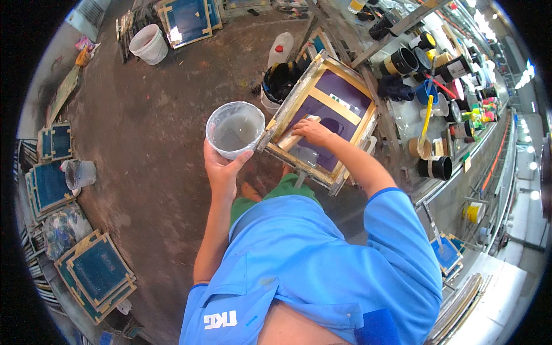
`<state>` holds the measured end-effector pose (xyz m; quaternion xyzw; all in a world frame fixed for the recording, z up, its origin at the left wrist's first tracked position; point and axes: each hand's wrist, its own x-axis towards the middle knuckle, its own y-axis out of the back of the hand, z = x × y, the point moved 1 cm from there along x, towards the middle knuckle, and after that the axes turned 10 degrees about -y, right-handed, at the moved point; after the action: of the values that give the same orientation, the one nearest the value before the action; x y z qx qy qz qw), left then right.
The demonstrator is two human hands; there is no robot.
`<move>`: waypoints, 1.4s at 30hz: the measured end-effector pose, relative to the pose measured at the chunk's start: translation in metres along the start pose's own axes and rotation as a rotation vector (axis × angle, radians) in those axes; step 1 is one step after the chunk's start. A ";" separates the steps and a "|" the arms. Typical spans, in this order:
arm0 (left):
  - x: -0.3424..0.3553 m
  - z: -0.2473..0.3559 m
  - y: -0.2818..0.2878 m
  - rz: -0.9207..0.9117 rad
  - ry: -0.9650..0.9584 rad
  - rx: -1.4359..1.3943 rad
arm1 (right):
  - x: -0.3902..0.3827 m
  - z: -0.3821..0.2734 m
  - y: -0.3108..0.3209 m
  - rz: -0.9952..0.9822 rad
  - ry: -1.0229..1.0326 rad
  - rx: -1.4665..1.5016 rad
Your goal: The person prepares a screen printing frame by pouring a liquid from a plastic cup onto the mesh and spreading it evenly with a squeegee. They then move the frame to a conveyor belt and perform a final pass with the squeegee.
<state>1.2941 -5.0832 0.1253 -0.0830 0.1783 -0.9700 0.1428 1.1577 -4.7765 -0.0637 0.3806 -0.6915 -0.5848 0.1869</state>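
Note:
My left hand (223,172) cups the underside of a white plastic bucket (244,152), its fingers partly hidden behind the wall. Greyish, cloudy liquid or residue shows inside. My right hand (314,131) is closed on a wooden-handled squeegee (287,139), which rests at the left side of a screen printing frame (335,107). Purple mesh, with tape strips and a lighter printed patch, fills that wooden frame. It sits tilted on a metal support, just right of the bucket. A wet-looking, shiny patch lies on the mesh below my right hand.
An ink-blackened bucket (279,86) and a jug with a red cap (280,48) stand behind the frame. Several ink tubs (401,61) crowd the bench at right. More screens (99,270) lean at left, near a white pail (149,45) and a grey bucket (80,173).

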 end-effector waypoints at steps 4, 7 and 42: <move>0.000 0.005 0.003 -0.080 -0.036 0.006 | -0.051 -0.003 0.016 -0.096 -0.067 -0.042; 0.001 -0.002 0.010 -0.128 -0.002 -0.020 | -0.094 -0.015 0.021 0.024 -0.315 0.169; -0.035 -0.171 0.053 -0.380 0.145 0.700 | -0.074 0.068 -0.035 -0.369 -0.823 1.629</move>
<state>1.3037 -5.0648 -0.0563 0.0075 -0.1716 -0.9846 -0.0325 1.1686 -4.6769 -0.0996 0.2612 -0.8290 -0.0282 -0.4937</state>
